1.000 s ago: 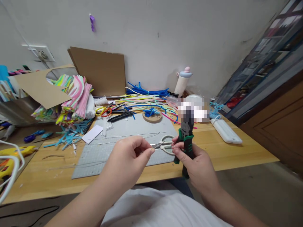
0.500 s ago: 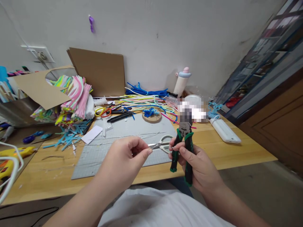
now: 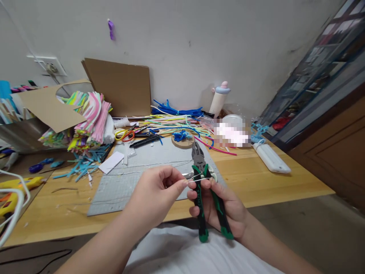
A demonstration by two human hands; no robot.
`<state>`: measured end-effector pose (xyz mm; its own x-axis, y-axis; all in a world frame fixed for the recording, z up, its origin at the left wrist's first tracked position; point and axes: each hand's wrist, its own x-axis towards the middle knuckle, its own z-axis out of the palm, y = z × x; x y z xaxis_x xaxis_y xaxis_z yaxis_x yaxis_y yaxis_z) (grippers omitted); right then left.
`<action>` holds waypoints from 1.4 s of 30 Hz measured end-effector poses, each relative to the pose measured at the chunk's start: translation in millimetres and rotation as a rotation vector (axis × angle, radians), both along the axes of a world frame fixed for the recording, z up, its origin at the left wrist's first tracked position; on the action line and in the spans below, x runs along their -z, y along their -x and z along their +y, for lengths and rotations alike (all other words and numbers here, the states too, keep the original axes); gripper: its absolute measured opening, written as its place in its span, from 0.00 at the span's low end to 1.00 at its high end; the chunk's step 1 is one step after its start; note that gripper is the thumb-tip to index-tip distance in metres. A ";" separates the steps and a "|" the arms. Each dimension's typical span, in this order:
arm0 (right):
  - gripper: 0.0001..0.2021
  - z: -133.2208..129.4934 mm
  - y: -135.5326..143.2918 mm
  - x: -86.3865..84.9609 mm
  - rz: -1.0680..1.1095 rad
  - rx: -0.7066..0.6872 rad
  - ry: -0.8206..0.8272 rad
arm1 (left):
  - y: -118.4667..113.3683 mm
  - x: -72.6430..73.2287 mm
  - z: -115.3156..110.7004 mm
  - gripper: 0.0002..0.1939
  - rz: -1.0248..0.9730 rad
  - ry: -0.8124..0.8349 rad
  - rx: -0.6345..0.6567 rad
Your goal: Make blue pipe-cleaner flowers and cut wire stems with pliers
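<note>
Thin silvery wire (image 3: 196,179) runs between my two hands above the table's front edge. My left hand (image 3: 161,192) pinches it between thumb and forefinger. In my right hand (image 3: 225,205) are green-and-black pliers (image 3: 201,201), jaws pointing up and handles spread, and its thumb and forefinger also hold the wire's right part. Behind the pliers, white-handled scissors (image 3: 212,174) are partly hidden. More long wires (image 3: 125,173) lie over the grey cutting mat (image 3: 108,194).
A cardboard disc (image 3: 182,143) with blue fuzzy pieces sits at the mat's back. Coloured pipe cleaners (image 3: 171,121) lie behind it. A bottle (image 3: 219,101) and white device (image 3: 270,158) are to the right; a yellow glue gun (image 3: 21,190) is far left.
The pliers and my right hand have moved left, closer to my left hand. The pliers now tilt left and cover part of the scissors. My left hand has shifted slightly right.
</note>
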<state>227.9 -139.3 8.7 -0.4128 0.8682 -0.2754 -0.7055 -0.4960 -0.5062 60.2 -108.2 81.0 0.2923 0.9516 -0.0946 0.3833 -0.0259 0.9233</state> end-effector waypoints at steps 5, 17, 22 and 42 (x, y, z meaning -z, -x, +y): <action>0.09 4.8 -7.9 3.1 -0.255 0.148 -0.114 | 6.9 4.2 1.0 0.10 0.102 -0.072 0.009; 0.06 6.7 -11.2 -1.1 -1.359 0.637 -0.635 | -7.5 26.8 -12.0 0.11 0.730 -0.739 -0.006; 0.09 12.1 -22.0 1.3 -0.483 0.288 -0.106 | -2.4 23.2 -11.1 0.08 0.437 -0.569 0.030; 0.10 31.7 -74.7 20.0 -1.585 0.380 -0.385 | 21.3 34.9 34.6 0.06 0.507 -0.644 -0.146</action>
